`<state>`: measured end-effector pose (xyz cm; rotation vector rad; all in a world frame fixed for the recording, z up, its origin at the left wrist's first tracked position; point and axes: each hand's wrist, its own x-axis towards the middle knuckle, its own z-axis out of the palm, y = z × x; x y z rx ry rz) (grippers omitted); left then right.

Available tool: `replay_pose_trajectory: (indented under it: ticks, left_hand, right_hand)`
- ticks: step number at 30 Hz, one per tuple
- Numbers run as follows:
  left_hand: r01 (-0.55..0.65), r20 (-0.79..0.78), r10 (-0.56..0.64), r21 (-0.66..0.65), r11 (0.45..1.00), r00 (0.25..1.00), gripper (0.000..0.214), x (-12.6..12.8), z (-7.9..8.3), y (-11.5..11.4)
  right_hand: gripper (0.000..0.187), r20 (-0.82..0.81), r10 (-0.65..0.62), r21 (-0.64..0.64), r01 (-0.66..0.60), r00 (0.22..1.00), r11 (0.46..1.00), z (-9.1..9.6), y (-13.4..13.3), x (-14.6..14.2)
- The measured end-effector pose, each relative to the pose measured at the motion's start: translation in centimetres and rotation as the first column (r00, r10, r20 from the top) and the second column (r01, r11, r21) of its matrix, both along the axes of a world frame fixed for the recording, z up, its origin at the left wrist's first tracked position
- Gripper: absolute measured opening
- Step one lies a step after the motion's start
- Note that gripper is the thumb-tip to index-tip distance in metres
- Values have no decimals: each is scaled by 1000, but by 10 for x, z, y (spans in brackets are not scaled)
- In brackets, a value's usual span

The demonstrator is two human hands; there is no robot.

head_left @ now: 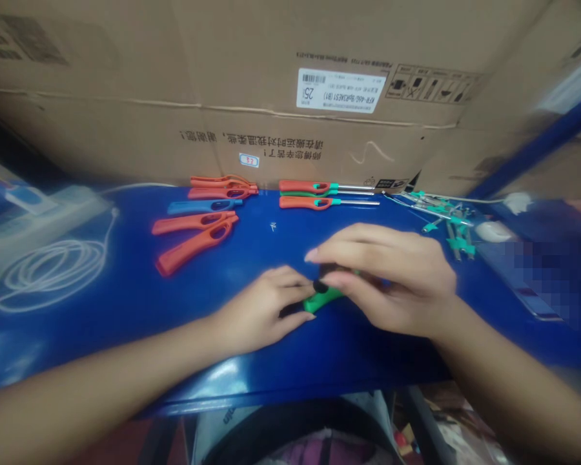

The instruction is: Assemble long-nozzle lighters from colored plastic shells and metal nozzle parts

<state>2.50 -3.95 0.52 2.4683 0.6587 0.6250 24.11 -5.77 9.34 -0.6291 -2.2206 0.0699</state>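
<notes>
Low over the blue tabletop, my left hand [274,310] pinches the end of a green lighter handle [323,300] between thumb and fingers. My right hand [392,278] is curled over the other end of that handle, its fingers closed around a dark object with a rounded black end [320,286]. Most of this object is hidden by the fingers, so its kind is unclear. Beyond my hands lie orange lighter handles [193,248] and a blue handle [201,206]. Lighters with metal tubes [319,203], orange and green, lie side by side at the back.
Metal tubes with teal pieces [452,226] are heaped at the back right, near a phone [527,284]. A coiled white cable [51,271] and a power strip [53,223] lie at left. A cardboard wall [252,71] closes off the rear of the table [140,310].
</notes>
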Motion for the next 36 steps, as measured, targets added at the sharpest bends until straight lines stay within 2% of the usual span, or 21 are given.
replay_pose_trajectory:
  ticks: [2, 4, 8, 10, 11, 13, 16, 18, 21, 22, 23, 25, 27, 28, 31, 33, 34, 36]
  left_hand:
    - [3, -5, -3, 7, 1000, 1000, 25, 0, 0, 0]
    - [5, 5, -5, 22, 1000, 1000, 26, 0, 0, 0]
    - [2, 9, -2, 27, 1000, 1000, 28, 0, 0, 0]
    - [2, -1, -2, 24, 1000, 1000, 24, 0, 0, 0]
    - [4, -5, -4, 26, 1000, 1000, 22, 0, -1, -1]
    - [2, 0, -2, 39, 999, 1000, 20, 0, -1, -1]
    - [-13, 8, 12, 58, 998, 1000, 20, 0, -2, -2]
    - [-13, -12, 13, 53, 999, 1000, 21, 0, -1, -2]
    - [-12, -47, 14, 42, 999, 999, 23, 1, 0, -3]
    - [-14, -50, 16, 42, 999, 999, 23, 1, 0, -4]
    - [-15, -52, 17, 42, 999, 998, 23, 1, 0, -4]
    - [-16, -55, 18, 42, 999, 998, 22, 1, 0, -4]
    - [-16, -49, 18, 47, 999, 999, 24, 1, 0, -4]
    - [-16, -46, 18, 49, 999, 999, 25, 1, 0, -4]
    - [-15, -34, 17, 50, 999, 999, 26, 1, 0, -4]
    - [-17, -31, 18, 45, 999, 999, 24, 1, 0, -4]
    - [-19, -29, 20, 43, 999, 999, 23, 1, 0, -4]
    - [-26, -24, 27, 46, 999, 999, 24, 1, -1, -4]
  right_hand:
    - [8, -6, -85, 67, 85, 996, 994, -2, 2, 2]
    - [14, -3, -89, 69, 89, 996, 994, -2, 4, 4]
    - [37, 20, 76, -155, -72, 997, 985, 1, 5, 6]
    - [38, 0, 136, -209, -133, 991, 969, 3, 4, 4]
    - [35, 3, 129, -179, -126, 992, 976, 3, 3, 3]
    - [24, 32, 25, -48, -24, 999, 999, 2, 2, 0]
    - [30, 78, -122, 112, 113, 989, 987, 0, 1, -2]
    - [33, 91, -74, 66, 68, 993, 995, 0, 2, -1]
    - [36, 41, 105, -133, -98, 994, 986, 1, 4, 1]
    - [34, 13, 133, -154, -130, 991, 979, 1, 4, 1]
    - [30, -5, 131, -136, -130, 991, 982, 1, 5, 2]
    - [18, -5, 36, -27, -36, 999, 999, 1, 5, 1]
    - [19, 20, -76, 61, 75, 997, 995, 0, 5, 1]
    - [21, 33, -94, 61, 92, 995, 994, 0, 5, 1]
    - [32, 16, 38, -73, -37, 999, 997, 0, 6, 2]
    - [32, -28, 113, -113, -116, 993, 987, 0, 6, 1]
    - [27, -32, 109, -91, -112, 993, 990, 0, 5, 0]
    - [16, -11, 19, 10, -18, 1000, 1000, 0, 4, -2]
